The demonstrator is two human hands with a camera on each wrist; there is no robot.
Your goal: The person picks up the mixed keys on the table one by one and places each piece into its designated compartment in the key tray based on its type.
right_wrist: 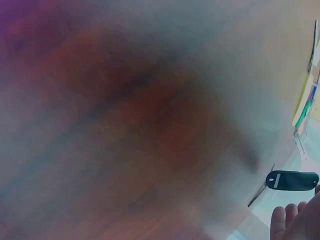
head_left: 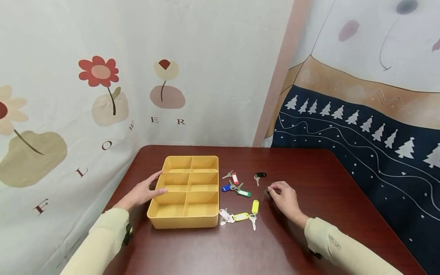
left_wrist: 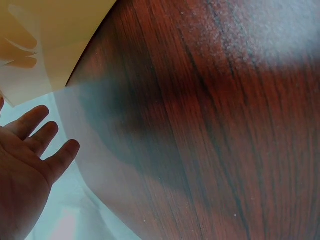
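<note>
A yellow six-compartment box (head_left: 183, 222) stands on the table left of centre. My left hand (head_left: 142, 193) rests at its left side, thumb over the rim; its fingers (left_wrist: 60, 160) look straight and spread in the left wrist view. To the right of the box my right hand (head_left: 285, 199) pinches a small key tag, which looks black in the right wrist view (right_wrist: 292, 181), with a key beside it. Another black-tagged key (head_left: 257, 178) lies just beyond that hand. Nearer the box are a yellow tag (head_left: 255, 207) with its key (head_left: 253, 221) and a second yellow tag (head_left: 241, 217).
Beside the box's right wall lie keys with a red tag (head_left: 235, 178), a blue tag (head_left: 226, 188), a green tag (head_left: 244, 193) and a white tag (head_left: 224, 214). The brown table (head_left: 192, 250) ends at the back against a patterned curtain (head_left: 220, 76).
</note>
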